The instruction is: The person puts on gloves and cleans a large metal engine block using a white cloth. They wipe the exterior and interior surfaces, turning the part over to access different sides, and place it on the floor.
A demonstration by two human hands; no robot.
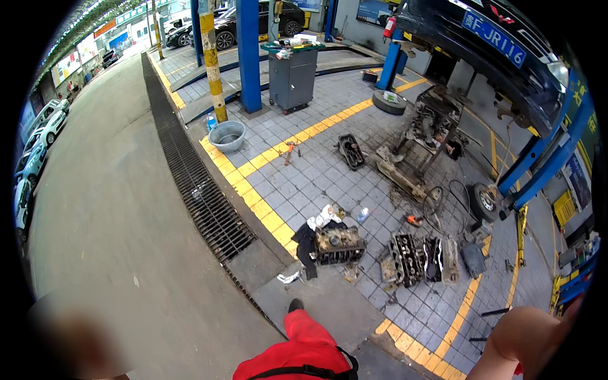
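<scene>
At the lower left rim, a blurred brown shape (82, 345), perhaps part of my left arm or hand, shows no fingers. My bent right arm (522, 335) comes in at the lower right, and its hand is out of the picture. Neither visible part touches anything that I can make out. In front of my red-clothed leg (307, 329) and dark shoe (296, 305), an engine block (340, 246) sits on the floor beside black and white cloths (306, 247). To its right lie a cylinder head (408, 259), a dark gasket-like part (433, 259) and a pale cover (450, 259).
A drain grate (190, 177) runs along the left. Farther back are a grey tub (227, 136), a tool cabinet (293, 76), an oil pan (351, 152) and a greasy engine assembly (430, 123). A dark vehicle (487, 57) hangs raised between blue lift posts (538, 155). A hose (465, 202) trails nearby.
</scene>
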